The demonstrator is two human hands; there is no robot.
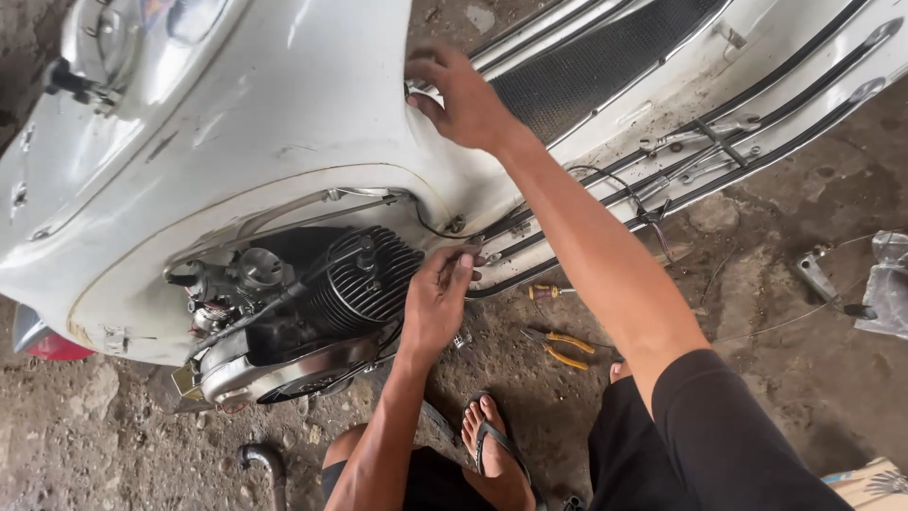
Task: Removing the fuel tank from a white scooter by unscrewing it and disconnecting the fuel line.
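A white scooter (284,123) lies tilted on rough concrete, its side panel off and its finned black engine (355,284) exposed. My right hand (465,95) reaches up and grips the edge of the white body beside the ribbed floorboard (586,71). My left hand (437,298) sits at the right end of the engine's cylinder fins. Its fingers pinch a small thin metal piece (461,255) close to the lower body rail; I cannot tell whether it is a tool or a part.
Yellow-handled pliers (566,348) and a small screwdriver (547,291) lie on the ground under my right arm. A metal bracket with a cable (815,274) and a plastic bag (889,284) lie at the right. My sandalled foot (492,443) rests below; a curved pipe (260,459) lies at bottom left.
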